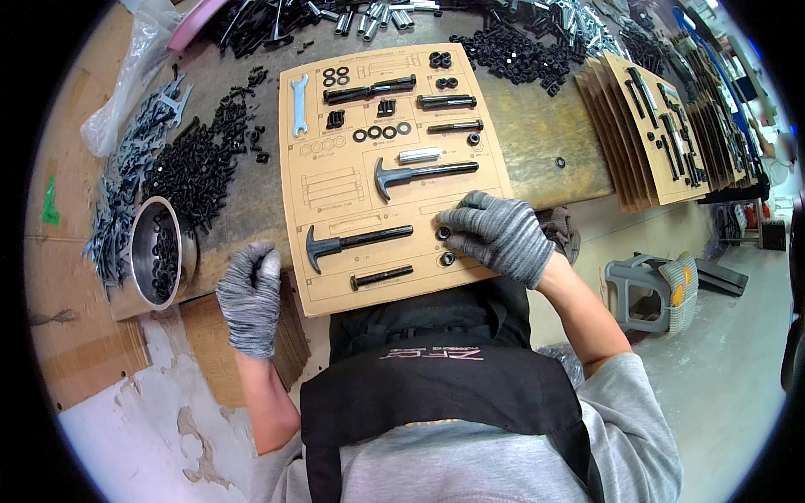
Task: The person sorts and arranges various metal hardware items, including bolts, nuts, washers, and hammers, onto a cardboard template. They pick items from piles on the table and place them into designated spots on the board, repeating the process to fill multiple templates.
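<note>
A brown cardboard card with printed outlines lies in front of me, its near edge over my lap. My right hand, in a grey knit glove, is over its lower right; the fingertips close at a black nut. Another nut sits just below. My left hand, gloved too, is curled beside the card's left edge; what its fingers hold, if anything, is hidden. On the card are two T-shaped hooked bolts, a long bolt, a silver sleeve, a wrench and several washers.
A metal bowl of black rings stands at left, beside heaps of black bolts and flat wrenches. Black nuts and silver sleeves lie at the back. Filled cards stand stacked at right, above a grey stool.
</note>
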Motion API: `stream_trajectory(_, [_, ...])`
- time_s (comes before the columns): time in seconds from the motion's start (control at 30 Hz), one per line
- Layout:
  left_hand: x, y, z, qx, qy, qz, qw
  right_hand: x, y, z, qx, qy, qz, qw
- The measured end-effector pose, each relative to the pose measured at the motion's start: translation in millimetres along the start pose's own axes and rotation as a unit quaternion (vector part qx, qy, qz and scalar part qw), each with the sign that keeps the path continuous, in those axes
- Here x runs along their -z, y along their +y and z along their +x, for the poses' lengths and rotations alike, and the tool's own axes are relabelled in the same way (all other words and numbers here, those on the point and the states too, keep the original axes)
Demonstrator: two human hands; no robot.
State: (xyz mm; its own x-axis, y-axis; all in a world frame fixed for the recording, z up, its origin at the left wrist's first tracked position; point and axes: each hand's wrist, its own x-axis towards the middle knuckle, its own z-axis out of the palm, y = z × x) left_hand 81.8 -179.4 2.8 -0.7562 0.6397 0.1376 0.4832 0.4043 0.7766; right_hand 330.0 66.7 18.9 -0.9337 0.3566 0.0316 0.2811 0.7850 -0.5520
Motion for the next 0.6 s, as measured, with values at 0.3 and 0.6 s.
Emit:
stream_trajectory(0.3, [7,-55,19,0.018,0.032,-0.005,0.999,-11,-15,-22,0.0,0.014,0.037,0.999])
stream_trajectory(0.6, [2,-77,33,0.019,0.044,-0.008,0.999,36,37,13,-0.092,0.171,-0.024,0.981])
